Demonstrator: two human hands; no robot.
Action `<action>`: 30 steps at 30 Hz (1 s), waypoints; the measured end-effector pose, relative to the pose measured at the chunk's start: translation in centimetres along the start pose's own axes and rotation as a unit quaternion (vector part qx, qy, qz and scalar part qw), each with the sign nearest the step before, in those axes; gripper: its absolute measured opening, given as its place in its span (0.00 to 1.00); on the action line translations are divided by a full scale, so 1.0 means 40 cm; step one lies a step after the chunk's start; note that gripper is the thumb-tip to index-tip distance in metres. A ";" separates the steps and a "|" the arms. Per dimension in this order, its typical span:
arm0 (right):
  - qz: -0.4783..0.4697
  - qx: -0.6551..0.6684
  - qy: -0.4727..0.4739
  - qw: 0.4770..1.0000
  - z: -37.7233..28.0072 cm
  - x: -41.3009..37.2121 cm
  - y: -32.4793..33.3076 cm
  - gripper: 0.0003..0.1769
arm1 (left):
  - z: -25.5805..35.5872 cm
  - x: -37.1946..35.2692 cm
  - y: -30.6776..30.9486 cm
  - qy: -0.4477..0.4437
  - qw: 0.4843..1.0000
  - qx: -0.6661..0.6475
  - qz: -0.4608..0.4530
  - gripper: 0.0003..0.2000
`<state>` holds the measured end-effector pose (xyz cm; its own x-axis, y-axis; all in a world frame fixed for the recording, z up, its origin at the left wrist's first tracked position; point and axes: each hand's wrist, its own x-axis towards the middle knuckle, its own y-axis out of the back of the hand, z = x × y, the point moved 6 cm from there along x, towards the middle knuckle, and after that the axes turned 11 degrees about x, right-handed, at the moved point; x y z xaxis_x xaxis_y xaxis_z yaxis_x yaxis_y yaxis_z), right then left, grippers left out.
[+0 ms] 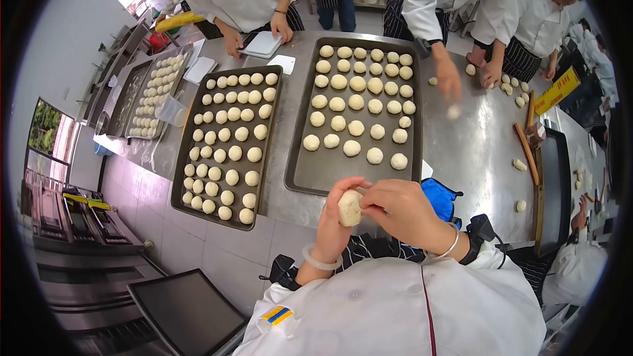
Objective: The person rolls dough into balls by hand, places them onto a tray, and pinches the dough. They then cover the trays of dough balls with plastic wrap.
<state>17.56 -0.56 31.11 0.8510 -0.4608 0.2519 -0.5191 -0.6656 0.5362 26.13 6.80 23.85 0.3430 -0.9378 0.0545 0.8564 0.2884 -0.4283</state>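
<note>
A pale dough ball (349,209) is held up in front of my chest, just past the near edge of the baking tray. My left hand (331,224) curls round it from the left, fingers bent over its top. From the right, my right hand (395,207) pinches at the side of the same ball with thumb and fingertips. Beyond my hands lies a dark baking tray (316,175) with rows of round dough balls, its near strip bare. A second dark tray (264,151), full of dough balls, lies to the left.
Other people in white jackets stand across the metal table (475,158). One person's blurred hand (448,82) is over the table. Rolling pins (527,155), loose dough pieces (519,165), a scale (262,44), a blue cloth item (440,198) and a plastic jug (173,112) lie around.
</note>
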 end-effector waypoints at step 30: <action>0.040 0.055 0.005 0.998 -0.020 0.012 0.006 0.08 | -0.017 0.011 0.028 0.004 0.991 0.135 0.028 0.25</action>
<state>17.92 -0.47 32.02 0.8066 -0.5094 0.2998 -0.5910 -0.6874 0.4221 26.99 6.57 22.78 0.3899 -0.9204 0.0296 0.9087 0.3794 -0.1742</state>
